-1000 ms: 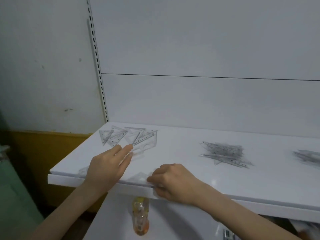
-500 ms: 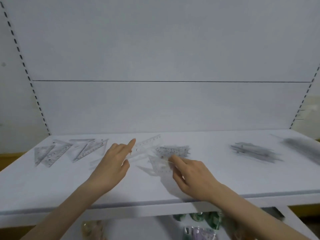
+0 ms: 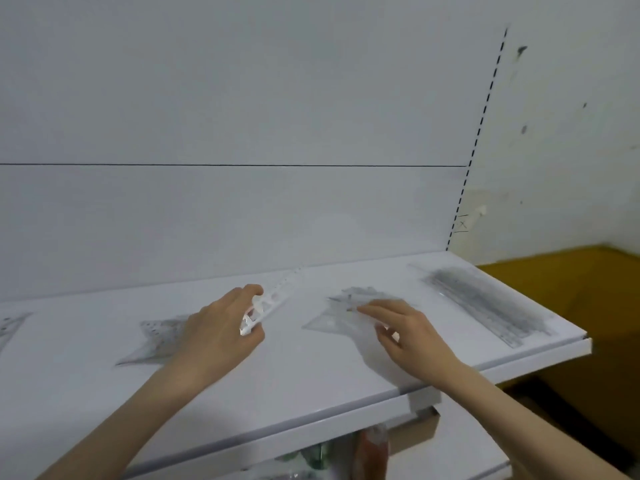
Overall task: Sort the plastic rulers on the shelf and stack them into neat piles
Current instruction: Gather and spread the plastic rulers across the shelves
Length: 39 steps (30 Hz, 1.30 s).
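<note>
Left hand [image 3: 221, 329] now grips clear ruler [image 3: 277, 299], aimed 1 o'clock; right hand [image 3: 410, 336] fingers [image 3: 369, 310] straight on triangle pile [image 3: 346, 303]; ruler stack [image 3: 485, 301] at 2 o'clock.

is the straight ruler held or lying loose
Held: left hand grips the straight ruler by its near end. Whether its far end touches the shelf, cannot tell.

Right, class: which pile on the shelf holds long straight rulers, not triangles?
The far-right pile: long straight strips stacked together. The left pile by the left hand and the middle pile touched by the right hand are triangles.
</note>
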Each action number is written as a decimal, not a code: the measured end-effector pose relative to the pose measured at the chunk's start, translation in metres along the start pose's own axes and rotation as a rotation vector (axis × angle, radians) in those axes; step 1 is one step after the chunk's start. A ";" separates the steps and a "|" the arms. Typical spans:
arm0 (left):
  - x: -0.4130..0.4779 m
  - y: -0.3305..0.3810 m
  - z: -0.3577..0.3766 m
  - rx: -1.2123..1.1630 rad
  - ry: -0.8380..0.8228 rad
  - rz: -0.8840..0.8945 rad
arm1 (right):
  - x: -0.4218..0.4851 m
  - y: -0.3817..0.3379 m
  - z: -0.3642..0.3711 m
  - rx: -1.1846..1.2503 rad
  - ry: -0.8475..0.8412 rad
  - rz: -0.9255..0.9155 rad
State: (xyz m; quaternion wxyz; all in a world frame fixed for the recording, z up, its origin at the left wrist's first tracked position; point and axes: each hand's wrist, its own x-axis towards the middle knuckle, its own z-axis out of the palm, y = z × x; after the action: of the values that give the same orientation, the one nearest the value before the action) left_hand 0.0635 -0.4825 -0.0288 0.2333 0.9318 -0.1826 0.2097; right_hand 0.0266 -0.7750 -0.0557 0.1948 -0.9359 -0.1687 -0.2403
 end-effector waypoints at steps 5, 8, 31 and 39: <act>0.004 0.015 0.012 0.049 0.035 -0.004 | 0.016 0.051 -0.014 0.044 -0.042 0.226; 0.000 0.015 0.008 0.089 0.040 -0.085 | 0.040 0.059 -0.003 0.072 -0.105 0.216; 0.058 0.130 0.086 -0.051 -0.073 0.537 | -0.003 0.089 -0.052 -0.055 0.005 -0.352; 0.103 0.162 0.139 -0.047 0.067 0.663 | -0.063 0.168 -0.110 -0.063 0.111 -0.055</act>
State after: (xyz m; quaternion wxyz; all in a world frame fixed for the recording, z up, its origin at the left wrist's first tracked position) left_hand 0.1223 -0.7116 -0.0333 0.1797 0.8086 -0.4730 0.3003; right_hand 0.0008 -0.9834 -0.0465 0.1678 -0.9217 -0.1758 -0.3024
